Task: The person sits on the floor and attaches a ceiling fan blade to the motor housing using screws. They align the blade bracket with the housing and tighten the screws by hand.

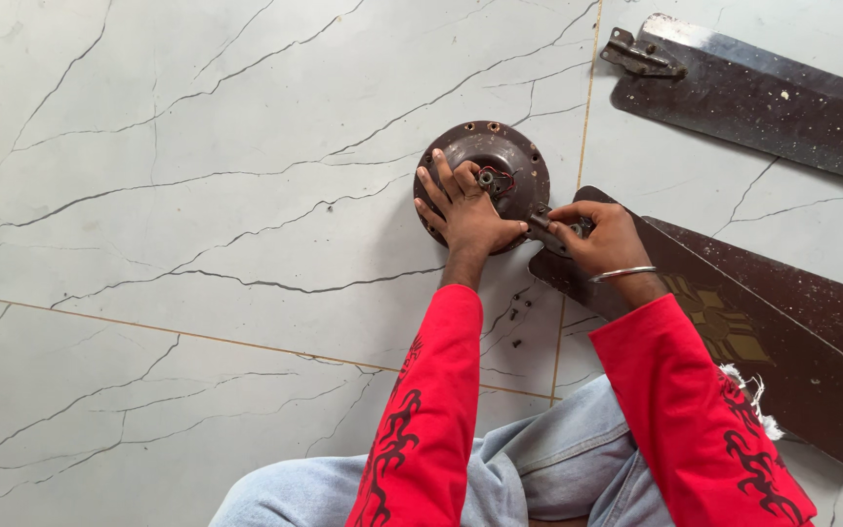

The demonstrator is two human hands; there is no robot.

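Motor hub [500, 156] under left hand [465, 215], blade bracket [543, 226] pinched by right hand [605, 239] — touching hub

Round brown fan motor housing [496, 156] lies flat, dark blade [782, 342] touching it.

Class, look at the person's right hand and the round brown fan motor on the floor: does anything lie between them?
Yes: the metal bracket of a fan blade. The right hand grips it at the fan motor rim, while the left hand rests flat on the motor.
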